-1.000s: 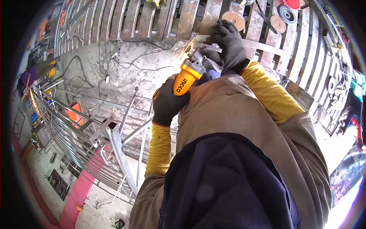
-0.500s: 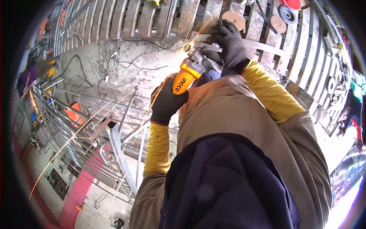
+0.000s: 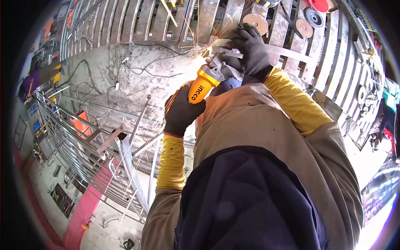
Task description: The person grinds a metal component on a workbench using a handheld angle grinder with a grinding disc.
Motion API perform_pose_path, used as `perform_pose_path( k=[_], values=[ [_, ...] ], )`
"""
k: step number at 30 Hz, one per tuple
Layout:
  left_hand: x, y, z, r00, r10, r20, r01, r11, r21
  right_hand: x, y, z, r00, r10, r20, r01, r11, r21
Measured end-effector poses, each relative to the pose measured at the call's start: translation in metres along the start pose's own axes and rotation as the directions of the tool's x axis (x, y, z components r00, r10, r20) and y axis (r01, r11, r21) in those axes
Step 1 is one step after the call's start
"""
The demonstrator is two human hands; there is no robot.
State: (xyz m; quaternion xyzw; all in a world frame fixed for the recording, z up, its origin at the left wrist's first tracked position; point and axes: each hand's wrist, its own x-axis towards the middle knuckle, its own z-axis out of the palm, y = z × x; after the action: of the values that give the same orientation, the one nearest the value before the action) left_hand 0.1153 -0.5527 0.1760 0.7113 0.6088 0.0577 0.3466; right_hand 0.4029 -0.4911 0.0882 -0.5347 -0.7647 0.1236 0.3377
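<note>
My left hand (image 3: 183,109), in a dark glove, is wrapped round the yellow body of an angle grinder (image 3: 203,85). The grinder's metal head points up and away from me, with bright sparks (image 3: 204,53) flying off at its disc; glare hides the exact contact. My gloved right hand (image 3: 252,52) is closed on a flat metal bar (image 3: 291,54), just right of the grinder head. The bar's right end sticks out past the hand over the slats. Part of the grip is hidden by the glove.
A slatted metal bench (image 3: 166,21) runs across the top. Tan discs (image 3: 255,23) and a grey flap disc (image 3: 314,17) lie on it at right. Cables (image 3: 156,62) trail over the floor. A frame of metal tubes (image 3: 96,154) stands at left, near an orange object (image 3: 81,124).
The sparks now spray more upward over the bench, and the long streak at lower left is gone. Both hands and the grinder have barely moved.
</note>
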Motion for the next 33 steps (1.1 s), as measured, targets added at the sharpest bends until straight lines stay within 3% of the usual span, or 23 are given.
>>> perform_pose_path(
  k=[6, 20, 22, 25, 28, 30, 33],
  values=[
    [0.000, -0.009, 0.002, 0.999, 0.027, 0.020, -0.029, 0.992, 0.126, -0.001, 0.001, 0.000, 0.998, 0.030, 0.048, -0.029, 0.999, -0.017],
    [0.000, -0.005, -0.004, 0.999, -0.022, 0.048, 0.016, 0.993, 0.117, 0.002, -0.004, -0.001, 1.000, 0.021, 0.005, -0.021, 1.000, -0.017],
    [0.000, -0.004, -0.004, 0.998, -0.017, 0.055, 0.009, 0.991, 0.132, 0.001, -0.004, -0.001, 0.996, 0.053, 0.068, -0.050, 0.997, -0.053],
    [0.000, -0.003, -0.004, 0.995, -0.068, 0.077, 0.065, 0.997, 0.041, 0.001, -0.003, -0.001, 0.997, 0.037, 0.069, -0.034, 0.999, -0.041],
    [-0.001, -0.004, -0.003, 0.999, -0.005, 0.046, -0.001, 0.991, 0.135, 0.002, -0.005, -0.001, 0.998, 0.041, 0.053, -0.039, 0.999, -0.026],
    [-0.002, -0.001, -0.004, 0.994, -0.085, 0.068, 0.082, 0.996, 0.044, 0.002, -0.004, 0.000, 0.998, 0.039, 0.049, -0.037, 0.999, -0.035],
    [-0.002, -0.005, -0.003, 0.998, -0.027, 0.053, 0.021, 0.995, 0.098, 0.002, -0.004, 0.000, 0.998, 0.039, 0.050, -0.037, 0.999, -0.039]
  ],
)
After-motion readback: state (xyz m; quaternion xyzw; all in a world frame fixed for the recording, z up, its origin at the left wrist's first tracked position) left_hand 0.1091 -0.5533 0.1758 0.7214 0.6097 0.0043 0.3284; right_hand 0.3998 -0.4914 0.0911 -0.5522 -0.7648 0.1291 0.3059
